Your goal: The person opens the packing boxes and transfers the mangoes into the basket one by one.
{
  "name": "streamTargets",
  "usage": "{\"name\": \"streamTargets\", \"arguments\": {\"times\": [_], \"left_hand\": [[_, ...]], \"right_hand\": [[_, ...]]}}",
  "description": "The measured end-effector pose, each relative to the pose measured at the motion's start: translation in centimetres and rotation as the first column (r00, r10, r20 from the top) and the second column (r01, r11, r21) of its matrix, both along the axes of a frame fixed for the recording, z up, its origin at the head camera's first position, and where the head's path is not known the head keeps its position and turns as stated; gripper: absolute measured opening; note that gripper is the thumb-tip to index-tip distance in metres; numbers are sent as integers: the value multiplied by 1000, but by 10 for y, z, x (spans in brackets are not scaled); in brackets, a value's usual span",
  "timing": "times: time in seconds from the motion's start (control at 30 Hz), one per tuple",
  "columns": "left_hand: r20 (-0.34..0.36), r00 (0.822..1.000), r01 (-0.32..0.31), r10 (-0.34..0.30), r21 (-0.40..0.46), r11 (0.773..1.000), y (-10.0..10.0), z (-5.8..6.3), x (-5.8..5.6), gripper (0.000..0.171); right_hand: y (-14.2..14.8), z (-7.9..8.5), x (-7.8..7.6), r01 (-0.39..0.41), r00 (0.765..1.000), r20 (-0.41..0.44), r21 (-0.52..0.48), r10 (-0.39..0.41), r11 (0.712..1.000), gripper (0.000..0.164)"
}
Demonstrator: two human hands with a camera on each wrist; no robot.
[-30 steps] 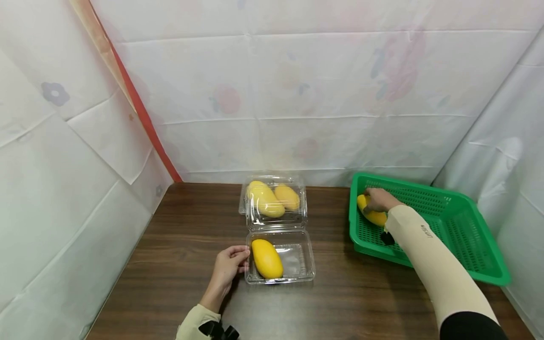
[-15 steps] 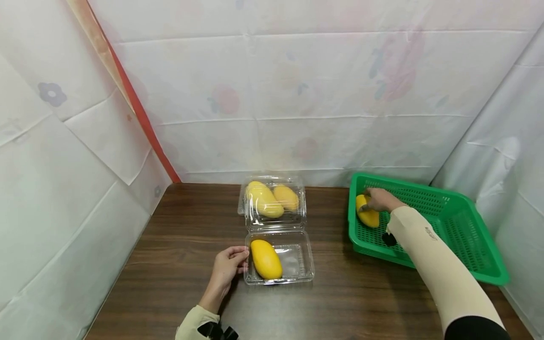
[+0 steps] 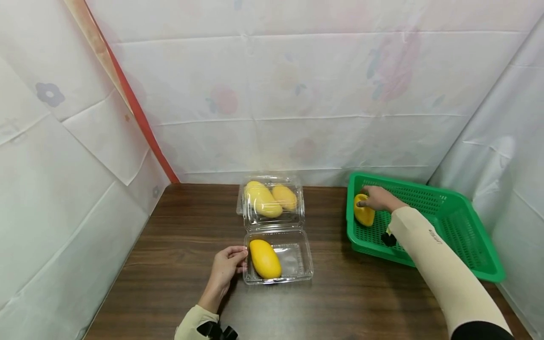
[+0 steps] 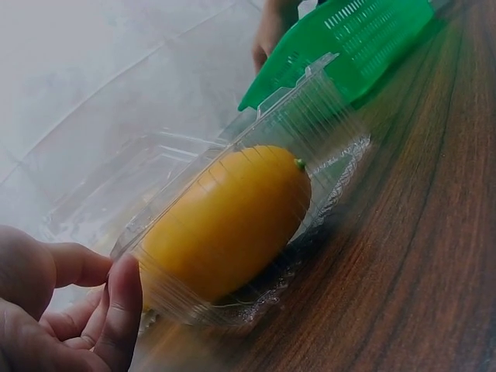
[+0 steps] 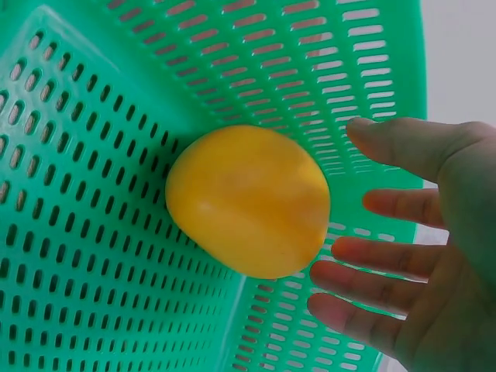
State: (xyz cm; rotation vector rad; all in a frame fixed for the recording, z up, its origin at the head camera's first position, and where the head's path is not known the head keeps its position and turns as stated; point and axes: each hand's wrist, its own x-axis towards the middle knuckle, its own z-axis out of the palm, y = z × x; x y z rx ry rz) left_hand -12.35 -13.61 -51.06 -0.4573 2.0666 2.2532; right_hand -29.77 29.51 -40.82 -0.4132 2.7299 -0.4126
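A clear plastic clamshell box (image 3: 293,259) stands with its lid raised, and one yellow mango (image 3: 265,259) lies along its left side. My left hand (image 3: 226,265) pinches the box's left rim between thumb and fingers; the left wrist view shows the fingertips (image 4: 124,288) right at that plastic edge. My right hand (image 3: 379,198) is inside the green basket (image 3: 484,241), at its left end, above another mango (image 3: 363,215). In the right wrist view this mango (image 5: 248,201) rests in the basket corner, with my spread, fairly straight fingers beside it.
Two paler mangoes (image 3: 264,200) show through the raised lid (image 3: 250,224), in clear plastic at the back of the wooden table (image 3: 178,264). White printed sheets (image 3: 204,85) enclose the back and both sides.
In the basket the mango has turned from slanting to more upright and shifted slightly left under my right hand. The left hand keeps its grip on the box rim.
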Motion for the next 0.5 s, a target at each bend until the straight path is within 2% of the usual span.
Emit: {"name": "streamTargets", "arguments": {"times": [0.07,0.17,0.4,0.5], "left_hand": [[-45,999,22,-21,25,999,-1,0,1,20],[-69,997,33,-30,45,998,-1,1,1,16],[34,999,-6,6,8,1000,2,1,-2,25],[44,999,-9,9,1,1000,1,2,-2,25]], "right_hand": [[-1,1,1,-8,1000,-7,-4,8,1000,62],[-2,2,2,-17,1000,-24,-20,17,1000,61],[-9,11,8,-37,998,-61,-72,32,997,56],[-14,17,11,-16,996,-85,-83,8,996,53]]}}
